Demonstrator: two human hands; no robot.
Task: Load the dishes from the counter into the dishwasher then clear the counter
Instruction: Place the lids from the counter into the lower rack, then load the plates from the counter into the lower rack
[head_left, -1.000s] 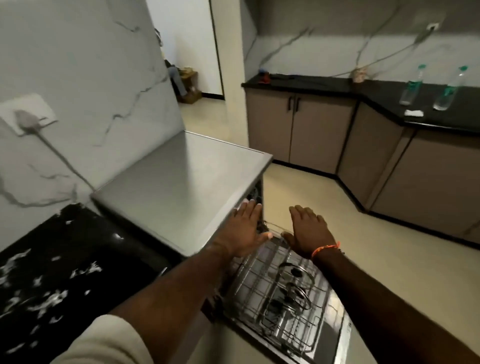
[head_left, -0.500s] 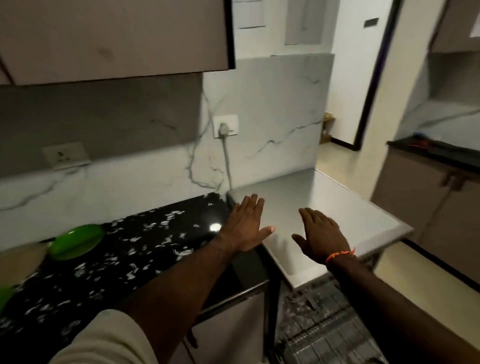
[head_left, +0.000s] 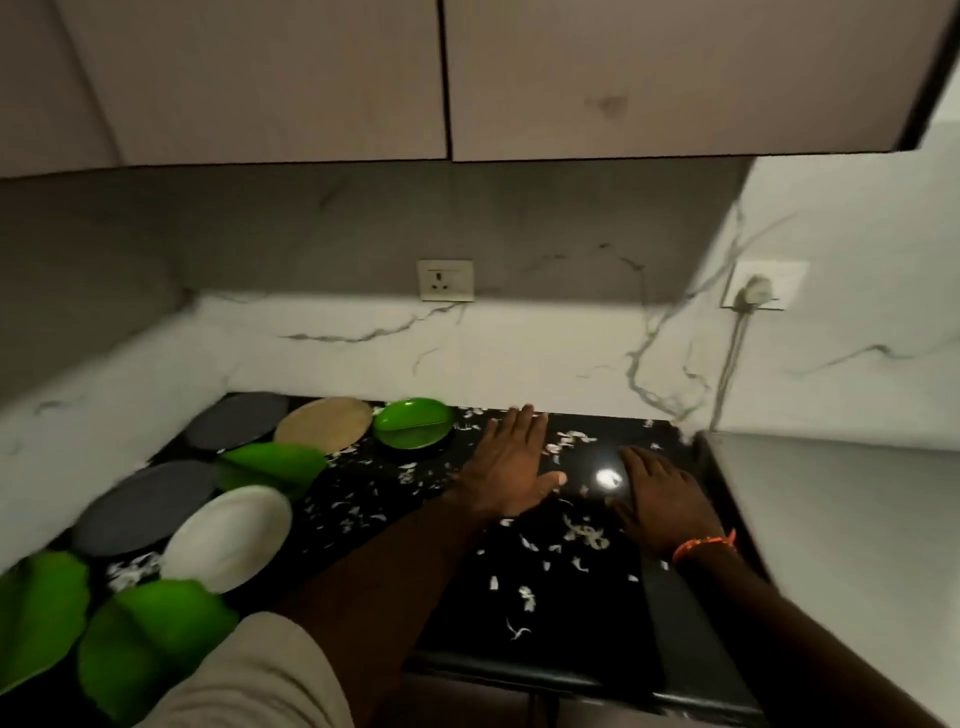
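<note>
a: a second ago you were looking down at the open dishwasher rack, hands over it. now you've swung left to the counter (head_left: 524, 608), and the rack is out of view.

b: so what does that mean for the job?

a: i'd judge you're turning to fetch the next dishes. plenty are left, so loading is far from done.

b: my hands?

a: your left hand (head_left: 511, 467) is flat, fingers straight, holding nothing, over the counter just right of the green bowl (head_left: 413, 428). your right hand (head_left: 660, 499) is also spread and holding nothing, near the steel top (head_left: 831, 519). whether either touches the stone, i can't tell.

b: and the dishes?

a: all to your left: the green bowl at the back, a tan plate (head_left: 324, 423) touching beside it, two grey plates (head_left: 236, 421), a white plate (head_left: 228, 538), and other green pieces, blurred. the bowl and plates look empty as far as i can see. white scraps (head_left: 584, 535) lie scattered on the counter; those will need clearing later.
</note>
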